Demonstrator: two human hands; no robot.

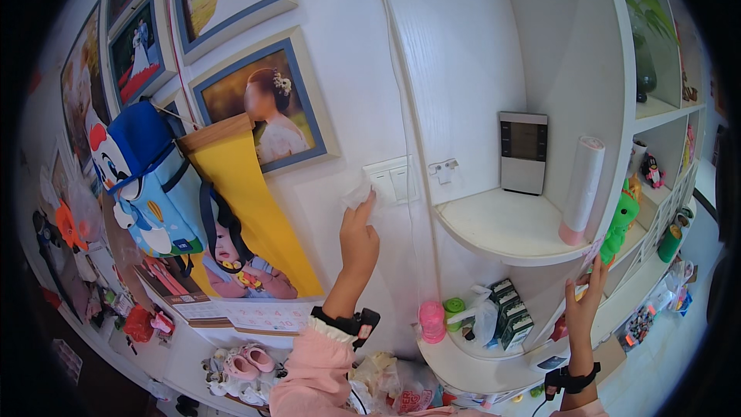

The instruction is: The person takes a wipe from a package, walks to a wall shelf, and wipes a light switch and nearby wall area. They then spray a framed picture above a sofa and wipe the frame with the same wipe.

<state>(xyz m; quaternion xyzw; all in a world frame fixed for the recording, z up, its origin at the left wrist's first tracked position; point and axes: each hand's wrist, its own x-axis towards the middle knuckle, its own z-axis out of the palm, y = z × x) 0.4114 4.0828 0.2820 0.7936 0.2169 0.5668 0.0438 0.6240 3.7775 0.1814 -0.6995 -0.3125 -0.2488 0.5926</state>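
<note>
My left hand point(360, 241) is raised to the wall with its fingers pressing a thin white tissue point(353, 194). The tissue lies against the left edge of a white light switch plate point(392, 179). My right hand point(587, 303) rests at the edge of the white shelf unit, fingers stretched upward and apart, with nothing visible in it. Just above its fingertips stands a green toy figure point(620, 224). Both wrists wear black bands, and a pink sleeve covers my left forearm.
A curved corner shelf point(494, 225) carries a grey digital clock point(523, 153) and a white roll point(583, 189). Below stand a pink jar point(432, 321) and dark boxes point(511, 313). Framed photos point(262, 100), a blue backpack point(150, 185) and a yellow calendar point(255, 216) hang left. A cable runs down the wall.
</note>
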